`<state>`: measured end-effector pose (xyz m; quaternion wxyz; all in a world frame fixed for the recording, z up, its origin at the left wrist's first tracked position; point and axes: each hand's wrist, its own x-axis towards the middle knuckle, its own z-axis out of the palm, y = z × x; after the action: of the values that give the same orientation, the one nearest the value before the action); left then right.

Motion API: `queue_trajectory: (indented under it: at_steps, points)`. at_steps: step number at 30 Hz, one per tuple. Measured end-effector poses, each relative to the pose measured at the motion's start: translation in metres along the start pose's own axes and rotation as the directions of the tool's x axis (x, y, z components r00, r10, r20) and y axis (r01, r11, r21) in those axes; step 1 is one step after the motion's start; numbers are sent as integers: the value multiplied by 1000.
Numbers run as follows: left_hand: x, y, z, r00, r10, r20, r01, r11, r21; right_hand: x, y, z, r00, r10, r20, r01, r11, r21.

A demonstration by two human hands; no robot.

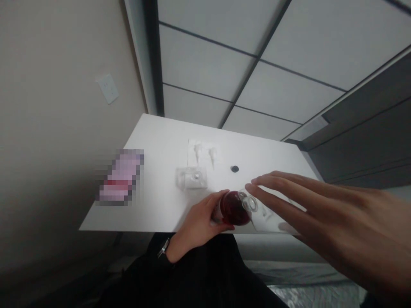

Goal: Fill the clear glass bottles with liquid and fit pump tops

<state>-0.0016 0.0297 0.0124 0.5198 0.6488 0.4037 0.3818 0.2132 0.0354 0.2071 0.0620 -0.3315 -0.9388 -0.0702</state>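
My left hand [202, 220] is wrapped round a clear bottle of dark red liquid [236, 208] near the front edge of the white table. Its uncapped neck [252, 204] tilts toward the right. My right hand [330, 214] is open, fingers stretched out flat, with the fingertips just above and beside the neck; I cannot tell whether they touch it. A small black cap [235, 169] lies on the table beyond the bottle. Something clear and white, partly hidden by my right hand, lies right of the bottle.
On the white table [160, 141], two white nozzle-like pieces [205, 153] lie on a pale sheet. Nearer is a clear plastic package [192, 179]. A blurred pink-purple object [120, 177] lies at the left edge. A panelled wall [205, 55] stands behind.
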Motion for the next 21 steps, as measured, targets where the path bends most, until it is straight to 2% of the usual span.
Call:
queue_trajectory:
  at_steps: [3,5,8,11,14,18,19,21]
  points:
    - [0,-3,1,1000,-2,-12,3,999,41,-11,9,1,999,-22,37,25,996,-89]
    - [-1,-6,2,1000,-15,-19,16,998,58,-19,13,5,999,39,37,-37,998,-60]
    - [-2,-10,4,1000,-10,-13,11,998,63,-33,17,19,985,175,6,-175,981,82]
    - [0,-14,5,1000,-1,-16,2,997,74,-50,17,40,951,307,-35,-280,904,323]
    - [2,-17,7,999,7,-38,-4,996,90,-72,14,69,876,475,-79,-329,711,622]
    - [-8,-17,9,996,55,-65,-41,979,201,-94,17,123,677,729,-100,-286,386,877]
    - [-15,-16,8,993,84,-79,-62,965,255,-94,20,137,646,758,-90,-246,319,915]
    - [-29,-10,3,975,180,-127,-118,913,389,-86,29,161,625,777,-69,-167,219,961]
